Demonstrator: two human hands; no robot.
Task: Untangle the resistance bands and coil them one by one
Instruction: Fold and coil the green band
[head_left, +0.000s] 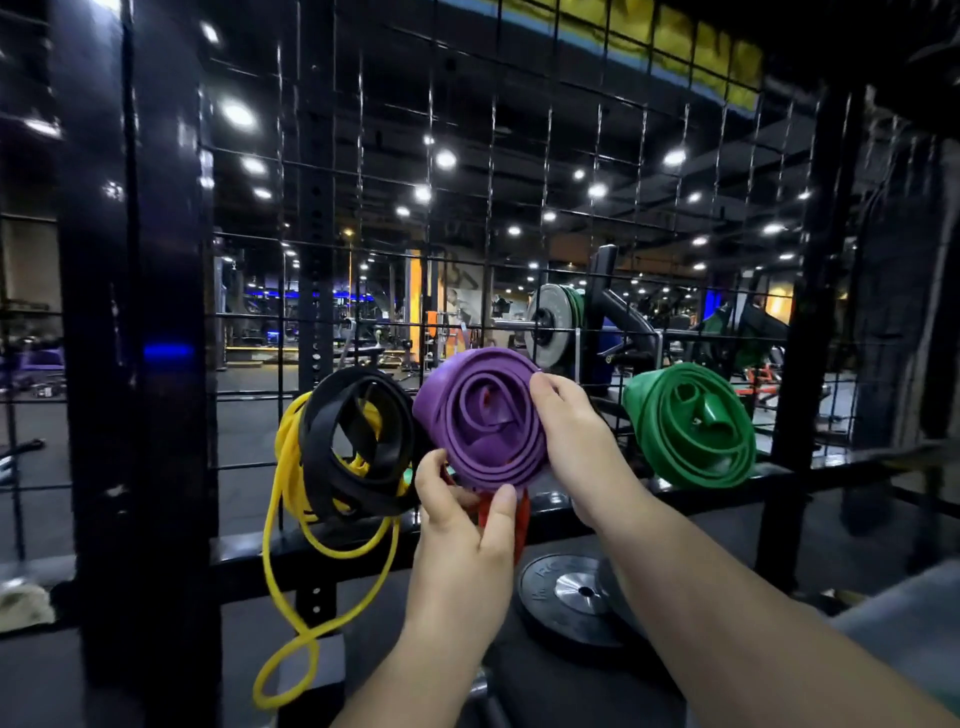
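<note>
**Here, both hands on the purple coil**

Well, the thumb of the left hand (457, 530) presses the lower left rim of the purple band (483, 421) and its forefinger curls up under the bottom edge, so the coil's underside is pinched between them. The other fingers of that hand are hidden behind it. The right hand (576, 431) clasps the coil's right edge, thumb lying over the front near the top and the fingers gone round the back, out of sight. The purple band is wound into a flat spiral, held upright at the centre of the frame, facing the camera, against a black wire grid (467, 208).

A strip of red band (521, 519) shows just below the coil, between the left forefinger and the right wrist, and a little red shows through the spiral's middle. Whether the left hand also holds it cannot be told.

Left of centre, a black band (363, 431) hangs in loose loops, tangled with a thin yellow band (270, 545) that trails down toward the lower left. At the right, well apart from the hands, a green band (691, 426) sits coiled above the rack bar (779, 480). Below the right forearm a weight plate (571, 592) lies flat.
</note>
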